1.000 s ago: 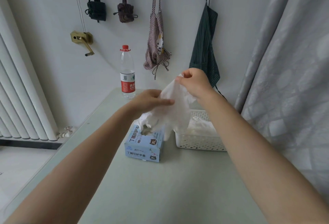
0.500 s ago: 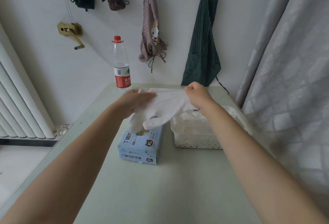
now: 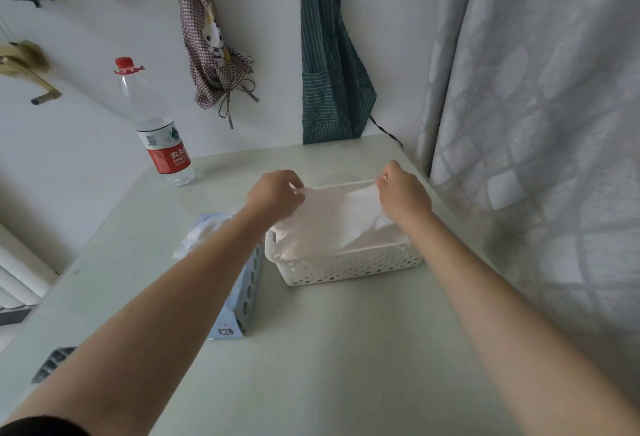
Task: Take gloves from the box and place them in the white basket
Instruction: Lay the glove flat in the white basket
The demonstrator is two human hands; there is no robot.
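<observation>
White glove (image 3: 332, 217) over the white perforated basket (image 3: 349, 267). Pale blue box (image 3: 239, 300) at nine o'clock of it. Pale green bench (image 3: 339, 349). At eleven o'clock, a clear bottle (image 3: 152, 123) with red cap and label; dark green striped apron (image 3: 329, 64) at twelve; grey patterned curtain (image 3: 540, 123) at three.

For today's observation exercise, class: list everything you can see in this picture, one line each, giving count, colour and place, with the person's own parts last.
glove: one, white, stretched over the basket between both hands
basket: one, white, table right of the box
glove box: one, light blue, table, under the left forearm
water bottle: one, clear, red cap and label, table's far left
table: one, pale green
aprons: two, green striped and brown checked, hanging on the wall
curtain: one, grey, right
left hand: pinches the glove
right hand: pinches the glove
</observation>
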